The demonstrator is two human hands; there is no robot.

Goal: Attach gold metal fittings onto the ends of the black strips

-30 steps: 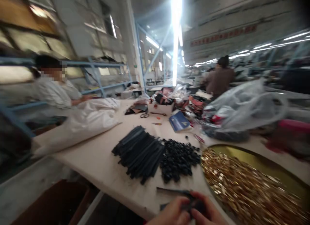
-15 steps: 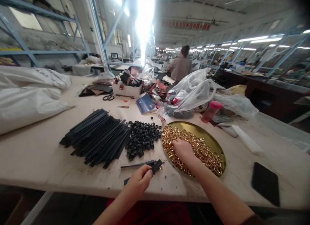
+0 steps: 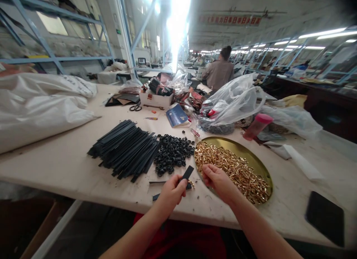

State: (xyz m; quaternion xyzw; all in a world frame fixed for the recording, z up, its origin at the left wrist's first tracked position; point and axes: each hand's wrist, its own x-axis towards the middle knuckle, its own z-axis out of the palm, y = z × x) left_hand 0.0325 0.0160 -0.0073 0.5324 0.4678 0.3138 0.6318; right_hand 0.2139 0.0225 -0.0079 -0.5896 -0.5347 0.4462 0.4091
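Long worktable (image 3: 69, 166), pale top, runs left to right across the view. Big white sack (image 3: 36, 106) slumped at far left. Clear plastic bags (image 3: 231, 103) heaped far right of centre, a pink-capped bottle (image 3: 255, 127) lying just beside them. Another person (image 3: 220, 71) works at a bench well beyond, back turned.

Round brass tray (image 3: 260, 166) at near right, filled w/ small gold metal fittings (image 3: 234, 170). Left of it, a fanned stack of black strips (image 3: 125, 149); between stack and tray, a pile of black rings (image 3: 173, 158). Blue booklet (image 3: 177, 116), scissors (image 3: 135, 108) and a white box (image 3: 155, 100) of oddments farther back. Dark phone (image 3: 325, 218) flat at near right edge.

Hands: left hand (image 3: 171, 194) closed in a pinch round one black strip (image 3: 186, 174), strip end poking up and right, clear of the table. Right hand (image 3: 219, 179) curled over the near rim of the tray, fingers bent in – whether it has a fitting in them, cannot tell (knuckles hide it).

Change vs half a sec ago: right hand was reaching down into the fittings, palm low; now it's drawn back toward the left hand, the two close but apart. Strip was held low near the tabletop, now lifted and angled toward the tray. Reads like a pick from the tray just made, w/ both hands converging to put a fitting on the strip end – my guess, not seen.
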